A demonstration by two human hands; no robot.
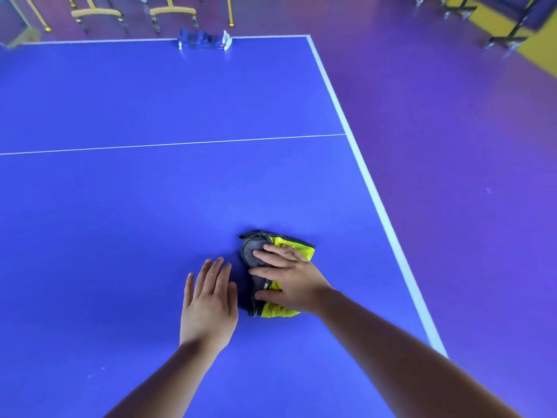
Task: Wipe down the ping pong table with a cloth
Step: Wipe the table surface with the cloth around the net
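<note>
There is only one camera, and it sits on the person's head. It looks forward and down at the blue table (150, 101) from above. The left hand (208, 303) and the right hand (292, 282) are close to it, low in the picture. The far end of the table is high up in the picture and looks small. The wide lens also takes in the purple floor (452, 146) on the right.

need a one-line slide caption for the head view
Right hand presses a folded yellow-and-grey cloth onto the blue ping pong table, with the left hand open beside it.
</note>
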